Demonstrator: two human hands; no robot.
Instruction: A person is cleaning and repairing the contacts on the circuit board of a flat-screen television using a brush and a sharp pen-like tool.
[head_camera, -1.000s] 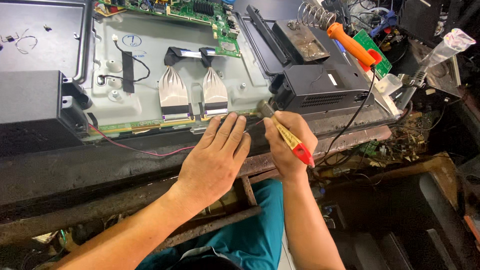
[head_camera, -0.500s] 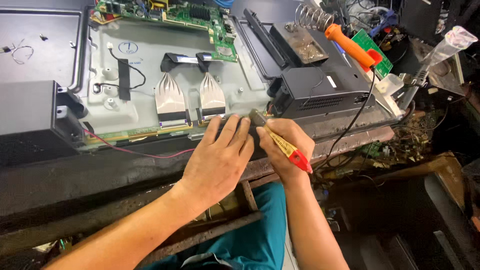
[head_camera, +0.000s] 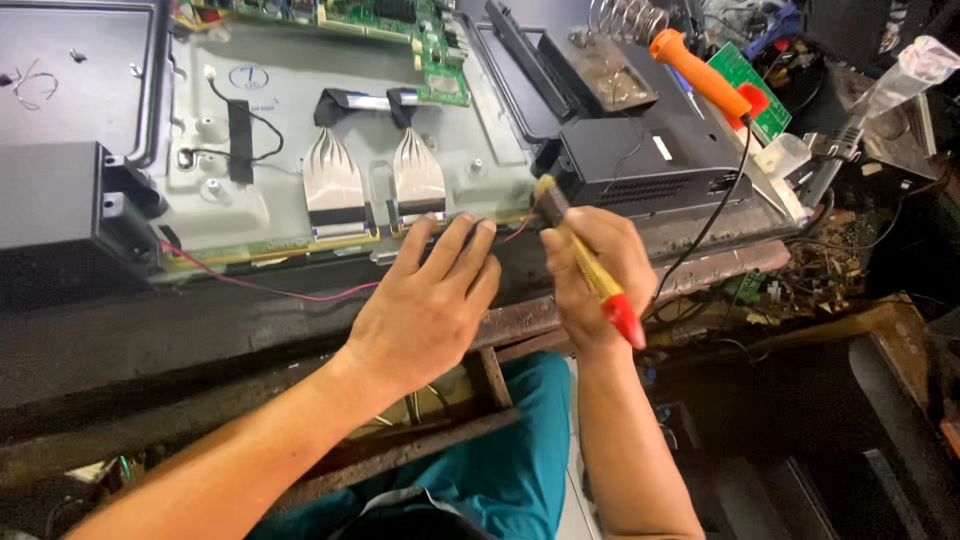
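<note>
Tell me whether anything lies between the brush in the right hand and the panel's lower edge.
Nothing visible: the yellow-and-red-handled brush in the right hand has its bristles at the grey panel's lower edge; the left hand rests beside it.

An orange-handled soldering iron (head_camera: 708, 78) is lying across a black box (head_camera: 640, 160) at upper right, beside a coiled wire stand (head_camera: 628, 18) and a small green circuit board (head_camera: 750, 80). A larger green circuit board (head_camera: 400, 20) is sitting along the top edge, a black block (head_camera: 50, 200) is resting at far left, and a red wire (head_camera: 270, 288) is trailing over the dark tabletop (head_camera: 150, 330).
</note>
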